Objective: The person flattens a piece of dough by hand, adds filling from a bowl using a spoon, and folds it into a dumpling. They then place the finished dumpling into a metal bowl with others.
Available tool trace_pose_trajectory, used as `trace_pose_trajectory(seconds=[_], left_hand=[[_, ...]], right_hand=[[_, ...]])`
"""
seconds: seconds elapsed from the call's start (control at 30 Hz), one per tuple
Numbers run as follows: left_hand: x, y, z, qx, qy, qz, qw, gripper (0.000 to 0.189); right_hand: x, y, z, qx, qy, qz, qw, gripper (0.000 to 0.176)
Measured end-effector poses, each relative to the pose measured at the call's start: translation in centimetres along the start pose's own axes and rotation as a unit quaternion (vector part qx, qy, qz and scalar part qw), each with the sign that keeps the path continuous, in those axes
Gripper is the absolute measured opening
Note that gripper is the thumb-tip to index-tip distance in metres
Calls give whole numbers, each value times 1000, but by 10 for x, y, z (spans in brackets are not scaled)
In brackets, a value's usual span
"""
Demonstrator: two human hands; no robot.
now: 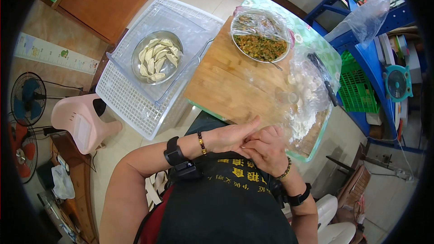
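My left hand [228, 138] and my right hand [267, 147] meet in front of my dark apron [212, 199], at the near edge of the wooden board [217, 81]. The left is cupped with its thumb stretched out and its other fingers mostly hidden. Pressed against it, the right has its fingers pinched together. Whatever lies between them is too covered to name. Beyond them, a bowl of chopped filling [262, 47] stands on the board, half under plastic wrap, with a metal handle sticking out. White flour [304, 124] is spread at the board's right side, near a clear cup [287, 97].
To the left, a steel bowl [135, 65] of folded dumplings [158, 56] sits on a clear lid over a white plastic crate [124, 104]. A black-handled utensil [331, 92] lies at right by a plastic bag. Also around are a pink stool [83, 119] and a blue shelf [361, 68].
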State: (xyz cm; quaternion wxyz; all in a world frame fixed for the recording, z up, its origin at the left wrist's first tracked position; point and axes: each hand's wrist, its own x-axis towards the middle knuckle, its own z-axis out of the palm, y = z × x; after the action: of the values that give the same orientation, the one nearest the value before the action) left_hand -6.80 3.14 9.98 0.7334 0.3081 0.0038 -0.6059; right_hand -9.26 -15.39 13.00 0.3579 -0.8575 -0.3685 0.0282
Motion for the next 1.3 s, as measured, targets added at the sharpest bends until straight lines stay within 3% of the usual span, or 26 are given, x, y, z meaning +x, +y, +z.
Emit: trace_pose_trajectory(seconds=[0.17, 0.37, 0.47, 0.6, 0.77, 1.03, 1.13, 1.17, 1.2, 1.27, 1.3], left_hand=[[-3, 1, 1, -33, 3, 17, 999, 75], [-12, 6, -15, -39, 30, 22, 999, 80], [-18, 11, -19, -38, 24, 49, 998, 83], [-22, 16, -15, -45, 29, 76, 996, 83], [-25, 14, -15, -40, 18, 67, 997, 83], [-26, 10, -13, -10, 31, 91, 995, 81], [-28, 6, -20, -60, 27, 106, 992, 70], [-29, 8, -18, 151, 24, 164, 974, 57], [-29, 11, -17, 358, 26, 207, 910, 47], [-25, 7, -10, 44, 77, 71, 994, 40], [-25, 6, -9, 45, 94, 81, 991, 40]], right_hand=[[0, -1, 5, -1, 8, -4, 1000, 27], [-20, 4, -13, 16, 107, 120, 987, 47], [-33, 10, -18, -38, 31, 145, 988, 42], [-33, 8, -10, -29, 42, 126, 991, 40], [-28, 10, -4, -40, 64, 90, 993, 15], [-24, -3, -11, -76, 66, 99, 990, 17], [-19, -7, -14, -85, 85, 108, 987, 19], [-18, -5, -11, -96, 100, 104, 985, 20], [-17, -3, -8, -98, 104, 89, 986, 18], [-16, 0, -2, -93, 99, 71, 988, 16], [-14, 0, 0, -105, 94, 76, 987, 15]])
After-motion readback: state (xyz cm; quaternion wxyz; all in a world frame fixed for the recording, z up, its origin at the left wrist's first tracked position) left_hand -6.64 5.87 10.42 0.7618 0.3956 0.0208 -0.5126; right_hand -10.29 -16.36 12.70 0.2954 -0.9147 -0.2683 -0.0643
